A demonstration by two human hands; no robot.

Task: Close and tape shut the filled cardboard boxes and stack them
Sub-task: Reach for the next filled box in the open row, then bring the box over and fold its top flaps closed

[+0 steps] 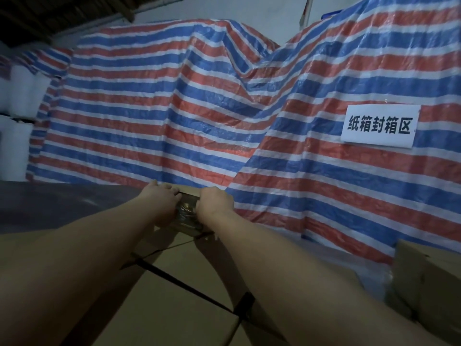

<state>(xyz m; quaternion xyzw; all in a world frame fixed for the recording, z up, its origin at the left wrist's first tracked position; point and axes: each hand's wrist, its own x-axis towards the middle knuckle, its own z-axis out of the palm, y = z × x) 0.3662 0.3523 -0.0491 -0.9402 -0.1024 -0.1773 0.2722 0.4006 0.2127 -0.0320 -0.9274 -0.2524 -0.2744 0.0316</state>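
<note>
The scene is viewed from a single head-worn wide-angle camera, aimed forward over a near cardboard box toward a far striped tarpaulin.

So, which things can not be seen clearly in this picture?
- Head view: far edge of the cardboard box, covered by the left hand and right hand.
- Tape end: hidden between them, blurred.
- Second box: cut by the right edge.
- Goods under the striped tarp.
</note>
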